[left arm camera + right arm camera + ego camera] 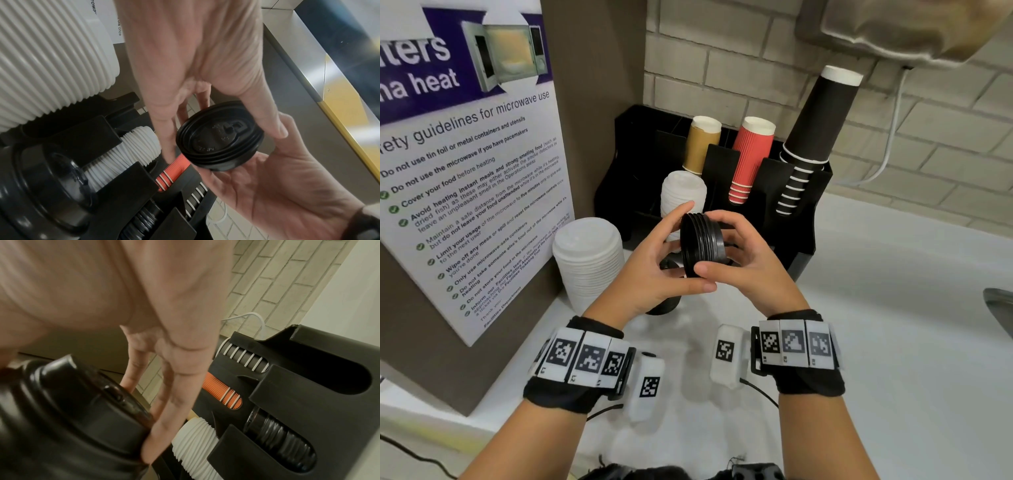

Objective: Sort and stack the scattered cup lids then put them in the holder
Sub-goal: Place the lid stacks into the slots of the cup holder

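I hold a short stack of black cup lids (702, 243) on edge in the air in front of the black holder (804, 219). My left hand (671, 250) grips its left side, thumb low and fingers over the top. From the other side my right hand (732, 246) grips the same stack. The left wrist view has the stack's (220, 138) top face toward the camera, with the right hand (267, 186) cupped beneath. In the right wrist view the stack (82, 402) looms close and blurred, with fingers (174, 402) against it.
A tall stack of white lids (589, 257) stands on the counter at the left, and another black stack (666, 305) sits under my left hand. The holder carries white lids (683, 195), black lids (283, 434) and brown, red and black cups (815, 137). A poster (465, 171) closes the left side.
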### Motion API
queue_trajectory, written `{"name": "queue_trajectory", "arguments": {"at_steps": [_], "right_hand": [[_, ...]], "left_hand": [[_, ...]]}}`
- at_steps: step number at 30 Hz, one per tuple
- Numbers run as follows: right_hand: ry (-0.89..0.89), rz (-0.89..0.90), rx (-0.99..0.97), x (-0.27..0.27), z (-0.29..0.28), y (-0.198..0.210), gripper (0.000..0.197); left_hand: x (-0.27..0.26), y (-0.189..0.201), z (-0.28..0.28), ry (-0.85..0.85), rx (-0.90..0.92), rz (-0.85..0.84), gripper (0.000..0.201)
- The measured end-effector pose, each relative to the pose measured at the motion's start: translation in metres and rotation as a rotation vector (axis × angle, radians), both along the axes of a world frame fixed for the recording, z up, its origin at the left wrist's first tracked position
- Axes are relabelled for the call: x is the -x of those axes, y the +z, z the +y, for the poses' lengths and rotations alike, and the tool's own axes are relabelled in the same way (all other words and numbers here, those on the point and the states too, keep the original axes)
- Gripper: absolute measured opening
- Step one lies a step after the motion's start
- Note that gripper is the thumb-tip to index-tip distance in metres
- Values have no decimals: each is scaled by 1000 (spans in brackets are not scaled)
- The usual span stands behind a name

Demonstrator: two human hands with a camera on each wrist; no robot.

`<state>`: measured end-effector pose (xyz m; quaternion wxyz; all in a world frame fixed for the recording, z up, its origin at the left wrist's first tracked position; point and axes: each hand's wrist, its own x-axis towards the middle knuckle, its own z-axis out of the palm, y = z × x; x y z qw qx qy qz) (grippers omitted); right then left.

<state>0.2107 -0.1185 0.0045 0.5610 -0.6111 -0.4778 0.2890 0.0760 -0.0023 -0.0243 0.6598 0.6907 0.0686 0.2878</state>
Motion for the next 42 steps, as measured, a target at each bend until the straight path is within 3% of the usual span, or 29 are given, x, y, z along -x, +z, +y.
{"name": "queue_trajectory", "arguments": {"at_steps": [4,8,14,19,27,33,40,42], "right_hand": [[-206,-34,-79,-26,14,9,63],[-445,-313,5,-76,40,12,68],[-335,-804,543,-111,75,-3,80],[-231,-898,744,-113,87,-13,83],[-227,-1064,803,-102,86,-20,91],[-340,-1396,727,-79,79,-33,52],[-326,-1378,601,-69,72,-30,50],[-365,-1351,442,-61,71,-24,48]], "left_hand": [[7,5,7,124,6,28,89],[20,13,17,322,-17,16,66],[28,13,23,401,-31,19,39],[30,11,24,432,-23,35,32],[30,12,27,448,-27,55,30],[29,17,25,445,-23,60,30],[26,17,22,429,-27,55,30],[25,16,23,431,-32,48,30]]}}
